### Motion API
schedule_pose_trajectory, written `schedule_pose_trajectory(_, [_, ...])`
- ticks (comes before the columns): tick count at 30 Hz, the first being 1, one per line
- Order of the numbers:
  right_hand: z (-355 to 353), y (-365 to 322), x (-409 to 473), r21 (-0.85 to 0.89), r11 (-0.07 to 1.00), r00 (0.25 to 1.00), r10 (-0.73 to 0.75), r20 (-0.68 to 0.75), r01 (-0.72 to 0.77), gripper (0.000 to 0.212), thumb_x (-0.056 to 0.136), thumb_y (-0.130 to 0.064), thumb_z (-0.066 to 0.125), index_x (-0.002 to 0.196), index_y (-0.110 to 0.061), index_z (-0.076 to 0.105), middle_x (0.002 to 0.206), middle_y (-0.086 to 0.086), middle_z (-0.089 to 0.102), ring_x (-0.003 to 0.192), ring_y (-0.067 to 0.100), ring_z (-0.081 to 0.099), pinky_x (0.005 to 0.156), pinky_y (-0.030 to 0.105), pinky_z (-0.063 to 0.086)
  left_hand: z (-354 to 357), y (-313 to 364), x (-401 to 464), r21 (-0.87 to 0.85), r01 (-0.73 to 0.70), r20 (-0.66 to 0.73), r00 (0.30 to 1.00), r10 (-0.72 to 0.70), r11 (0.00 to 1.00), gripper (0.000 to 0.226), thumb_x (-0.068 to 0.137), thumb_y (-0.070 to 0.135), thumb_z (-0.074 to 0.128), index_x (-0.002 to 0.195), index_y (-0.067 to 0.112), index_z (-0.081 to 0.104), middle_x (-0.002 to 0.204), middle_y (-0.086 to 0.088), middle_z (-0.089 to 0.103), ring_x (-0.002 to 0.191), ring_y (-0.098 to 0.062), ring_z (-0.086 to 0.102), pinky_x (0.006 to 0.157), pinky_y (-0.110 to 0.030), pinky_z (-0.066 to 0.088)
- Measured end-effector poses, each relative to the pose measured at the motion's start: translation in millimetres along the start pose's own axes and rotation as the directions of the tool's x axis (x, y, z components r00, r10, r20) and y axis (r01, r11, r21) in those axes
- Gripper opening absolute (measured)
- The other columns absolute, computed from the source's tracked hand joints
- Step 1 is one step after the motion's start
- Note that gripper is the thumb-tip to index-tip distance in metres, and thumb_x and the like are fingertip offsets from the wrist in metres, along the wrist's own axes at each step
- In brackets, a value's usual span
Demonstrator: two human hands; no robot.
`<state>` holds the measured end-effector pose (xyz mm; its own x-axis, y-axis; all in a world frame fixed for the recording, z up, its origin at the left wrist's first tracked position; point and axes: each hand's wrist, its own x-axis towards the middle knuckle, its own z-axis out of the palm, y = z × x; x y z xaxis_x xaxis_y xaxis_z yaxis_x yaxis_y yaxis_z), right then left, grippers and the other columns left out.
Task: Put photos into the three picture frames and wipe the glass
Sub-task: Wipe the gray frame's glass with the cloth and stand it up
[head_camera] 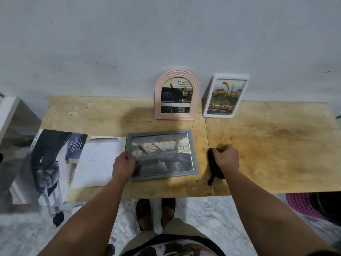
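Grey frame (162, 154) lies flat near the front edge of the worktop (276, 145), photo of a car interior already inside; brown streaks show on its glass. My left hand (124, 165) grips the frame's left edge, thumb on the glass side, presumably to pin it so it does not slide under wiping. My right hand (226, 157) is clenched around a dark cloth (215, 168) just right of the frame, cloth resting on the worktop, not yet on the glass. Judgement: loading done, wiping about to start. Pink arched frame (176, 95) and white frame (224, 97) stand upright at the wall, both holding photos and both streaked. The pink one's photo reads "ADVANCE"; smaller print illegible. Leftover brochure sheets (73, 159) lie left of the grey frame, text too small to read.
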<state>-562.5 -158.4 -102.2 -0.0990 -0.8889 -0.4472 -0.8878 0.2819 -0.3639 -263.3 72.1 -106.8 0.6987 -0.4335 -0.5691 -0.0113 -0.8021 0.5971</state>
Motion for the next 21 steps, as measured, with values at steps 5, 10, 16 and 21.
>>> schedule_pose_trajectory(5, [10, 22, -9, -0.268, 0.958, 0.987, -0.064, 0.15, 0.103, 0.083, 0.076, -0.058, 0.081, 0.14, -0.021, 0.043, 0.134, 0.013, 0.041, 0.124, 0.038, 0.045, 0.092, 0.052, 0.051, 0, 0, 1, 0.045, -0.008, 0.022, 1.0, 0.007, 0.999, 0.054, 0.099, 0.023, 0.061, 0.148, 0.005, 0.048, 0.142, -0.017, 0.059, 0.127, -0.036, 0.058, 0.106, -0.042, 0.045])
schedule_pose_trajectory(10, [17, 21, -11, -0.374, 0.917, 0.988, -0.1, 0.12, 0.138, 0.059, 0.09, -0.03, 0.07, 0.139, -0.018, 0.039, 0.132, 0.014, 0.04, 0.121, 0.039, 0.045, 0.085, 0.049, 0.051, 0, 2, -3, 0.063, -0.028, 0.025, 0.999, 0.026, 0.998, 0.05, 0.098, 0.02, 0.06, 0.146, 0.005, 0.051, 0.14, -0.019, 0.06, 0.125, -0.036, 0.059, 0.104, -0.04, 0.044])
schedule_pose_trajectory(16, [-1, 21, 1, -0.072, 0.997, 1.0, -0.013, 0.028, 0.015, 0.042, 0.095, -0.008, 0.058, 0.136, -0.011, 0.05, 0.122, 0.017, 0.062, 0.103, 0.036, 0.063, 0.077, 0.046, 0.056, -1, -3, -5, 0.093, -0.029, 0.062, 0.998, 0.024, 0.995, 0.057, 0.099, 0.027, 0.06, 0.151, 0.009, 0.045, 0.147, -0.016, 0.054, 0.13, -0.037, 0.055, 0.108, -0.043, 0.043])
schedule_pose_trajectory(21, [-26, 33, 14, 0.73, 0.554, 0.916, 0.229, 0.329, -0.401, 0.036, 0.094, 0.001, 0.045, 0.127, -0.004, 0.06, 0.122, 0.021, 0.057, 0.098, 0.035, 0.062, 0.08, 0.046, 0.056, -3, -3, -7, 0.092, -0.016, 0.086, 0.996, 0.008, 0.996, 0.061, 0.099, 0.032, 0.061, 0.154, 0.012, 0.041, 0.152, -0.015, 0.05, 0.133, -0.036, 0.053, 0.111, -0.046, 0.042])
